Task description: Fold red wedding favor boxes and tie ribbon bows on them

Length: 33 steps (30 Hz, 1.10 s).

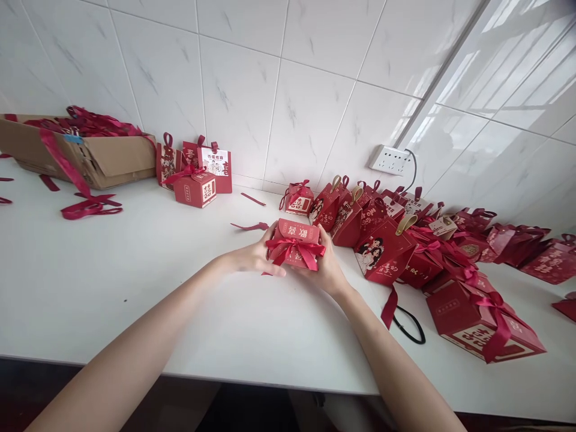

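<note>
Between my two hands is a small red gift box (297, 231) with pale printed characters and a red ribbon bow (294, 247) across its front. My left hand (255, 257) grips its left side, the thumb stretched out below the bow. Around the right side and lower edge curls my right hand (327, 267). The box's underside and some of my fingers are hidden. Just beyond it, a similar ribboned box (297, 200) stands on the white table (189, 312). A loose strip of dark red ribbon (249, 227) lies left of the held box.
Many red gift boxes crowd the right side, the nearest a large ribboned box (481, 321). A black loop (411, 327) lies by them. At the back left are a cardboard carton (121, 161) of ribbons and a box group (195, 187). A power strip (390, 161) hangs on the tiled wall.
</note>
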{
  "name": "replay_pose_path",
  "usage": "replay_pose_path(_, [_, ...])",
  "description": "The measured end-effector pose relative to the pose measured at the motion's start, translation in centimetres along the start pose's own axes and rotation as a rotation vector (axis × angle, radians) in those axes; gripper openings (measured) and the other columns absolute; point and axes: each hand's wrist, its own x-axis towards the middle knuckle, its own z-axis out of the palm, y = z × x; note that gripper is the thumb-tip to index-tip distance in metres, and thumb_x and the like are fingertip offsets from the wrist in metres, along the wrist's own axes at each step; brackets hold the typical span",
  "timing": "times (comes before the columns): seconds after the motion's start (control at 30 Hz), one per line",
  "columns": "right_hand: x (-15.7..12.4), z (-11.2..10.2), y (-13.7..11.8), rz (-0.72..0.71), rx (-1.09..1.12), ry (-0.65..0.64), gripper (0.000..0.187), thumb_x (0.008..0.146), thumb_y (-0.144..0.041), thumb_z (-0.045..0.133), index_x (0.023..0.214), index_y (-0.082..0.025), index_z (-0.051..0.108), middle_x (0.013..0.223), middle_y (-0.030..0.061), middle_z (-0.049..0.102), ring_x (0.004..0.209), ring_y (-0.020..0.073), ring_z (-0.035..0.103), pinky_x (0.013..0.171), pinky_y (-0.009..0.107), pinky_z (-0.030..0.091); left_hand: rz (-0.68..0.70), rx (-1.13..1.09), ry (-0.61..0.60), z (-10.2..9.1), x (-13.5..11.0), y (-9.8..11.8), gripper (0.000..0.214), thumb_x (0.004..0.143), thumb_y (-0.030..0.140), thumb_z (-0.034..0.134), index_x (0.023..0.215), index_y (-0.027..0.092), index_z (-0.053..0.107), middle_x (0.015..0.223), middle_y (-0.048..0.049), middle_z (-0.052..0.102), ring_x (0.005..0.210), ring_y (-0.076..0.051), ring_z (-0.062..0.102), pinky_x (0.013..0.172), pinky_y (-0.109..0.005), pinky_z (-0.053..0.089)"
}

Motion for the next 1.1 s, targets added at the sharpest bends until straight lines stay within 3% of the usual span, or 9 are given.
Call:
replay_pose_path(0.1, [0.0,-0.1,-0.1,-0.012,-0.009,-0.007,0.107,0.071,-0.046,0.070,0.144,-0.019,-0.003,0.139,0.0226,0.029,0.130,0.0338,0.034,0.102,0.055,0.035,-0.051,-0.176,0.073,-0.4,0.0,0.3,0.081,0.067,0.040,0.070,0.137,0.030,0.029,0.130,-0.0100,0.051,0.120,-0.030,0.049,0.093,-0.047,0.047])
replay_pose_path(0.27, [0.0,-0.1,-0.6,-0.049,-0.031,-0.013,0.105,0.073,-0.044,0.069,0.145,-0.021,-0.004,0.144,0.0219,0.022,0.135,0.0337,0.026,0.104,0.055,0.033,-0.015,-0.139,0.252,1.3,0.4,0.2,0.092,0.067,0.035,0.071,0.141,0.027,0.017,0.133,-0.0106,0.047,0.127,-0.028,0.042,0.102,-0.046,0.040])
replay_pose_path(0.37, [0.0,-0.2,-0.8,-0.040,-0.002,-0.026,0.105,0.072,-0.046,0.069,0.145,-0.022,-0.003,0.146,0.0209,0.020,0.135,0.0334,0.026,0.104,0.054,0.033,0.004,-0.118,0.330,1.9,0.6,-0.1,0.095,0.064,0.033,0.073,0.141,0.024,0.018,0.132,-0.0119,0.046,0.125,-0.028,0.043,0.103,-0.046,0.038])
replay_pose_path(0.57, [0.1,-0.1,-0.8,0.028,0.112,-0.072,0.107,0.072,-0.046,0.069,0.145,-0.025,-0.005,0.149,0.0187,0.016,0.137,0.0310,0.024,0.105,0.051,0.034,-0.014,-0.141,0.340,1.9,0.6,-0.6,0.082,0.069,0.038,0.069,0.135,0.025,0.023,0.125,-0.0097,0.051,0.118,-0.025,0.050,0.097,-0.041,0.044])
replay_pose_path(0.7, [0.2,-2.1,-0.7,0.123,0.125,-0.218,0.112,0.064,-0.041,0.076,0.146,-0.027,-0.001,0.151,0.0158,0.006,0.138,0.0319,0.019,0.101,0.049,0.039,0.001,0.006,0.444,2.6,0.7,-1.0,0.077,0.069,0.039,0.069,0.131,0.021,0.027,0.124,-0.0111,0.050,0.117,-0.025,0.050,0.099,-0.041,0.041])
replay_pose_path(0.77, [0.3,-3.9,-0.7,0.248,0.171,-0.361,0.109,0.061,-0.039,0.077,0.145,-0.029,0.008,0.150,0.0159,0.012,0.131,0.0328,0.034,0.090,0.046,0.049,0.003,0.044,0.459,2.8,0.8,-1.2,0.075,0.069,0.040,0.069,0.130,0.020,0.028,0.126,-0.0120,0.049,0.119,-0.025,0.048,0.101,-0.042,0.039])
replay_pose_path(0.87, [0.4,-6.7,-0.7,0.427,0.312,-0.525,0.091,0.061,-0.042,0.076,0.138,-0.026,0.030,0.137,0.0161,0.041,0.111,0.0286,0.055,0.078,0.040,0.054,0.015,0.058,0.465,2.9,0.8,-1.3,0.075,0.068,0.040,0.069,0.128,0.021,0.029,0.128,-0.0121,0.046,0.121,-0.025,0.046,0.102,-0.042,0.039])
replay_pose_path(1.0, [0.8,-7.9,-0.8,0.526,0.352,-0.617,0.050,0.069,-0.057,0.065,0.096,-0.015,0.060,0.096,0.0106,0.064,0.087,0.0224,0.061,0.072,0.036,0.051,-0.004,0.034,0.458,2.8,0.8,-1.4,0.076,0.068,0.040,0.070,0.129,0.022,0.027,0.128,-0.0127,0.046,0.119,-0.025,0.047,0.100,-0.042,0.040])
replay_pose_path(1.1, [0.9,-7.2,-0.9,0.553,0.281,-0.625,0.046,0.076,-0.060,0.055,0.083,-0.014,0.062,0.084,0.0082,0.064,0.078,0.0188,0.059,0.071,0.034,0.048,-0.025,-0.001,0.449,3.0,0.8,-1.3,0.080,0.070,0.041,0.069,0.132,0.022,0.022,0.128,-0.0133,0.046,0.119,-0.025,0.048,0.101,-0.043,0.039])
